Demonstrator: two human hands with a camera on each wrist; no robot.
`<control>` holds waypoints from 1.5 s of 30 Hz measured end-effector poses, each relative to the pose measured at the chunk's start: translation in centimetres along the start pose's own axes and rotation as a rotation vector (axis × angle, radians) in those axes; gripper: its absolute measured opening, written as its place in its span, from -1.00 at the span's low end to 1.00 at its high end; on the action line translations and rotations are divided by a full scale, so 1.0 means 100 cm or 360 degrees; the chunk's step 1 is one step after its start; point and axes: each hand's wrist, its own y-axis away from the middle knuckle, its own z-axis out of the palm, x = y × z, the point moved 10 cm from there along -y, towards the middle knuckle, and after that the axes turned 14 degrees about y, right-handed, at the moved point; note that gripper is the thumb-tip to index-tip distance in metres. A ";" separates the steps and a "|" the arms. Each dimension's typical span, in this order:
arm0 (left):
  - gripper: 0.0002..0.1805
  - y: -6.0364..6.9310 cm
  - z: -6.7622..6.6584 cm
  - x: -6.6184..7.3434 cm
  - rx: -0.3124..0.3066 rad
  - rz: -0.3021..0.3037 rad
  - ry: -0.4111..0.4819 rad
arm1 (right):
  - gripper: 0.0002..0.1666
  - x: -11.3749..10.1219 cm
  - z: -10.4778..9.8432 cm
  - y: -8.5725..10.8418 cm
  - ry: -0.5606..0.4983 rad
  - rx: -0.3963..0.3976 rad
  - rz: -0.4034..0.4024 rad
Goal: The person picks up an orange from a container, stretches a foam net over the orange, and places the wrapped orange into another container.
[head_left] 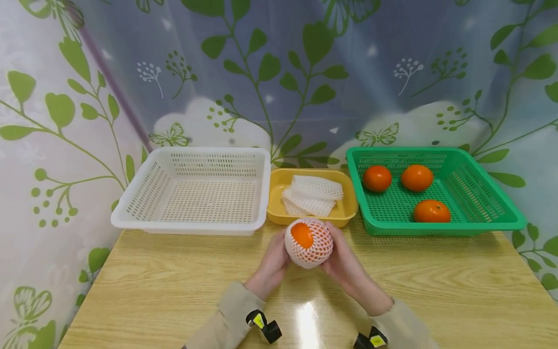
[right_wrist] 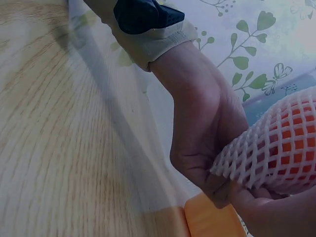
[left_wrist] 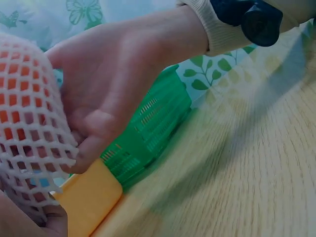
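An orange [head_left: 302, 234] sits inside a white foam net sleeve [head_left: 321, 245], its bare skin showing through the sleeve's open end. My left hand [head_left: 272, 264] grips the netted fruit from the left, and my right hand [head_left: 346, 266] holds it from the right, just above the table. In the left wrist view, the right hand [left_wrist: 103, 84] has its fingers at the net's edge. The right wrist view shows the left hand [right_wrist: 202, 128] with its fingertips at the gathered end of the net. The fruit partly hides the fingers in the head view.
A yellow tray [head_left: 275, 215] with several flat foam net sleeves [head_left: 316, 194] stands just beyond the hands. To its left is a white basket [head_left: 187, 226]. A green basket [head_left: 479, 226] at right holds three oranges [head_left: 417, 178]. A patterned curtain [head_left: 279, 97] hangs behind the wooden table [head_left: 174, 276].
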 end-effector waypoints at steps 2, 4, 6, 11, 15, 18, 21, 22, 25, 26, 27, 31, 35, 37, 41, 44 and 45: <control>-0.57 0.002 0.002 0.002 -0.0016 0.0002 0.0012 | -0.38 -0.002 0.001 -0.001 -0.0011 0.0019 -0.0013; -0.54 0.002 0.003 0.005 -0.0030 0.0013 0.0016 | -0.33 -0.004 0.000 -0.003 0.0018 0.0053 -0.0031; -0.46 0.002 0.008 0.010 -0.0069 0.0041 -0.0001 | -0.27 -0.005 -0.004 -0.004 0.0063 0.0107 -0.0045; -0.21 0.006 0.025 0.026 -0.0258 0.0200 -0.0093 | -0.22 -0.008 -0.016 -0.004 0.0130 0.0237 -0.0079; -0.21 0.012 0.038 0.034 -0.0402 0.0351 -0.0302 | -0.33 -0.011 -0.019 -0.003 0.0138 0.0276 -0.0131; -0.10 0.015 0.040 0.035 -0.0409 0.0398 -0.0418 | -0.39 -0.013 -0.019 -0.002 0.0151 0.0285 -0.0176; -0.02 0.016 0.038 0.035 -0.0363 0.0396 -0.0405 | -0.41 -0.012 -0.019 -0.002 0.0155 0.0305 -0.0187; -0.03 0.016 0.037 0.035 -0.0350 0.0395 -0.0379 | -0.41 -0.012 -0.020 -0.002 0.0150 0.0320 -0.0183; -0.01 0.014 0.033 0.036 -0.0304 0.0394 -0.0319 | -0.45 -0.009 -0.026 -0.001 0.0121 0.0423 -0.0155; 0.01 0.014 0.031 0.037 -0.0289 0.0394 -0.0300 | -0.48 -0.009 -0.029 -0.001 0.0117 0.0472 -0.0153; 0.01 0.013 0.030 0.037 -0.0279 0.0397 -0.0280 | -0.52 -0.008 -0.032 0.000 0.0111 0.0523 -0.0150; -0.07 0.012 0.025 0.040 -0.0223 0.0404 -0.0269 | -0.68 -0.009 -0.045 0.002 0.0132 0.0701 -0.0169; -0.21 0.010 0.023 0.040 -0.0200 0.0385 -0.0293 | -0.57 -0.012 -0.052 0.004 0.0238 0.0765 -0.0184; -0.26 0.009 0.022 0.039 -0.0202 0.0366 -0.0305 | -0.45 -0.015 -0.049 0.003 0.0361 0.0719 -0.0208; -0.30 0.008 0.024 0.036 -0.0222 0.0324 -0.0339 | -0.38 -0.021 -0.035 -0.001 0.0624 0.0513 -0.0287; -0.30 0.009 0.024 0.035 -0.0233 0.0295 -0.0356 | -0.37 -0.021 -0.029 -0.003 0.0708 0.0429 -0.0326; -0.30 0.008 0.024 0.034 -0.0237 0.0289 -0.0364 | -0.35 -0.021 -0.029 -0.003 0.0714 0.0428 -0.0332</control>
